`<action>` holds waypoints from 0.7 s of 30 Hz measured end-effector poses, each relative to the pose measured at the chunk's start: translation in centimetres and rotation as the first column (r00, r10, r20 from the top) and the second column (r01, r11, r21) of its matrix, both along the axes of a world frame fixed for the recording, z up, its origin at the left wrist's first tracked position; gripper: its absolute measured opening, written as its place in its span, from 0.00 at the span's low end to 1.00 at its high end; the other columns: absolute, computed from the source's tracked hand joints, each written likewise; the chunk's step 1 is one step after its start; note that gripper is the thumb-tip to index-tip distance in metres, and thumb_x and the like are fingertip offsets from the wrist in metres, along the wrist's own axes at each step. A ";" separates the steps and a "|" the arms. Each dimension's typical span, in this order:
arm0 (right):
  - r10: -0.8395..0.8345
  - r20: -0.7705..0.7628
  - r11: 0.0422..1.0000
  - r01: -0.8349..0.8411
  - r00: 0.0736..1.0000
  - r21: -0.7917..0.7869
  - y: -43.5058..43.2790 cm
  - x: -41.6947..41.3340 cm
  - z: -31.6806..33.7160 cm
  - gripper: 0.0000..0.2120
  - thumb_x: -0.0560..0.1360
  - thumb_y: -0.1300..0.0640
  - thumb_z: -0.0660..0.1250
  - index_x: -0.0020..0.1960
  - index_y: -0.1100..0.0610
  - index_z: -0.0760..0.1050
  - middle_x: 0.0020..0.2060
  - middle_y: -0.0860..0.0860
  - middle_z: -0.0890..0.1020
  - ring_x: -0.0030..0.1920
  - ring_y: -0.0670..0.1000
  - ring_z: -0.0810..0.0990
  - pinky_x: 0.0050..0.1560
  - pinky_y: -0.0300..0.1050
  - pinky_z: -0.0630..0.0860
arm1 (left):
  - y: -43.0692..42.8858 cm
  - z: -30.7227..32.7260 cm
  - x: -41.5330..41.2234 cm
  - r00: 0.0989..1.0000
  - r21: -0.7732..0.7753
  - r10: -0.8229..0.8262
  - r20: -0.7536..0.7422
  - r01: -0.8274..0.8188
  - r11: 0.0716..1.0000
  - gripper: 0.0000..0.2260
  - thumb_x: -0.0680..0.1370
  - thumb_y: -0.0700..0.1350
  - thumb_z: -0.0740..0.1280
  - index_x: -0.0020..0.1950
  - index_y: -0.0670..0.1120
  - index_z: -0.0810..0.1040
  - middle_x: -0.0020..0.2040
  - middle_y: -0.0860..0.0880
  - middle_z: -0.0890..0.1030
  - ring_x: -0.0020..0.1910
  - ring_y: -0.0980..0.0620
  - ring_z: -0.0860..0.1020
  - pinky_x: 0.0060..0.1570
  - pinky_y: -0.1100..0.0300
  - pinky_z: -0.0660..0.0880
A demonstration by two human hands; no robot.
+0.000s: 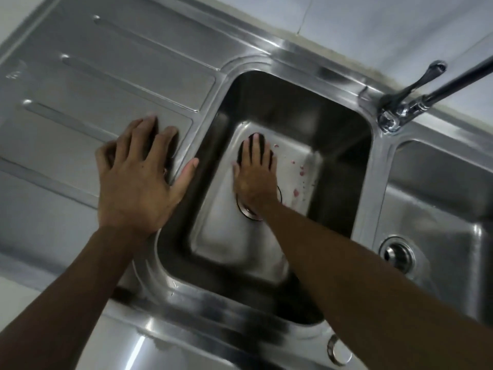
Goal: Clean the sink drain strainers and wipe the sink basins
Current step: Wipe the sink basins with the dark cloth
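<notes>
The right hand lies flat on the floor of the left basin, fingers spread over a dark pad, probably a sponge, covering the drain. The left hand braces on the drainboard at the basin's left rim, fingers splayed, holding nothing. Pink specks dot the floor right of the hand. The second strainer sits in the right basin. The pad is likely soft and light; press it with flat fingers. Wet steel is probably slippery.
</notes>
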State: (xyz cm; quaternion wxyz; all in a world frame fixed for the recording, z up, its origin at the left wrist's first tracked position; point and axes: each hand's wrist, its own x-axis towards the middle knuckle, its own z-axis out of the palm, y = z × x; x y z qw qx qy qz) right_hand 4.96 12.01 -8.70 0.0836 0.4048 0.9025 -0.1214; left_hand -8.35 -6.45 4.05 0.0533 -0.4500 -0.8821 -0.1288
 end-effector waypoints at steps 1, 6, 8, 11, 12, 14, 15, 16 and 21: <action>-0.060 0.015 0.998 0.060 0.998 0.010 1.8 0.5 0.0 0.31 0.85 0.42 0.45 0.83 0.54 0.43 0.83 0.53 0.43 0.82 0.61 0.43 0.79 0.66 0.50 | 0.1 0.1 0.0 1.000 0.001 0.004 -0.004 -0.004 1.000 0.28 0.82 0.67 0.54 0.75 0.52 0.69 0.78 0.46 0.66 0.78 0.44 0.64 0.69 0.44 0.61; -0.443 0.018 0.894 0.440 0.897 0.086 1.7 7.4 0.0 0.31 0.85 0.45 0.52 0.83 0.60 0.50 0.82 0.59 0.49 0.82 0.64 0.49 0.79 0.60 0.51 | 0.2 0.7 0.3 0.999 -0.024 0.016 0.049 -0.015 1.000 0.28 0.82 0.68 0.54 0.75 0.53 0.68 0.79 0.47 0.65 0.79 0.44 0.63 0.71 0.42 0.60; -0.442 0.011 0.896 0.441 0.897 0.052 -0.5 8.1 0.0 0.31 0.85 0.46 0.52 0.82 0.61 0.52 0.82 0.61 0.51 0.81 0.64 0.51 0.79 0.59 0.53 | 0.0 1.0 0.3 0.998 -0.032 0.014 0.059 -0.012 0.999 0.28 0.82 0.68 0.53 0.76 0.53 0.68 0.79 0.46 0.64 0.79 0.44 0.62 0.71 0.42 0.60; -0.442 0.012 0.897 0.442 0.897 0.007 -2.8 7.5 -0.1 0.30 0.86 0.47 0.49 0.82 0.62 0.50 0.82 0.61 0.50 0.81 0.65 0.48 0.80 0.61 0.51 | 0.0 1.1 0.4 0.998 -0.038 0.009 0.059 -0.006 0.999 0.28 0.82 0.67 0.53 0.76 0.52 0.68 0.79 0.45 0.64 0.79 0.43 0.63 0.71 0.41 0.60; -0.393 0.015 0.919 0.393 0.919 0.003 -3.3 7.5 -0.2 0.30 0.86 0.48 0.47 0.82 0.63 0.49 0.82 0.62 0.50 0.82 0.65 0.47 0.80 0.61 0.49 | 0.0 1.1 0.4 0.998 -0.043 0.011 0.063 -0.008 0.999 0.28 0.82 0.67 0.53 0.76 0.52 0.68 0.79 0.45 0.64 0.79 0.43 0.62 0.71 0.41 0.60; -0.261 0.008 0.965 0.260 0.965 0.045 -3.0 6.8 -0.6 0.29 0.86 0.49 0.46 0.82 0.64 0.50 0.82 0.62 0.51 0.82 0.64 0.46 0.80 0.61 0.49 | 0.1 0.9 0.3 0.998 -0.054 0.017 0.061 -0.014 0.998 0.28 0.82 0.68 0.53 0.76 0.52 0.68 0.79 0.45 0.64 0.79 0.43 0.62 0.71 0.41 0.59; -0.243 -0.035 0.968 0.245 0.969 0.049 -2.4 5.9 -0.6 0.28 0.86 0.49 0.47 0.82 0.63 0.51 0.82 0.61 0.52 0.82 0.64 0.47 0.80 0.61 0.51 | 0.1 0.8 0.3 0.998 -0.059 0.015 0.055 -0.012 0.998 0.29 0.82 0.68 0.53 0.76 0.52 0.68 0.79 0.45 0.64 0.79 0.43 0.62 0.71 0.41 0.59; -0.236 -0.077 0.970 0.240 0.969 0.048 -1.7 4.6 -0.4 0.28 0.87 0.49 0.47 0.82 0.61 0.51 0.82 0.60 0.52 0.82 0.63 0.47 0.80 0.60 0.52 | 0.2 0.7 0.3 0.999 -0.056 0.012 0.046 -0.009 0.998 0.29 0.82 0.68 0.53 0.76 0.53 0.68 0.79 0.45 0.64 0.79 0.43 0.62 0.71 0.41 0.60; 0.096 -0.201 0.995 -0.102 0.975 -0.020 -4.3 -0.5 -0.4 0.29 0.86 0.47 0.46 0.83 0.59 0.50 0.83 0.56 0.50 0.82 0.60 0.43 0.81 0.60 0.52 | 0.0 0.7 0.3 0.999 -0.045 0.021 0.028 -0.020 0.999 0.28 0.82 0.68 0.54 0.76 0.52 0.68 0.79 0.45 0.64 0.78 0.43 0.63 0.70 0.40 0.61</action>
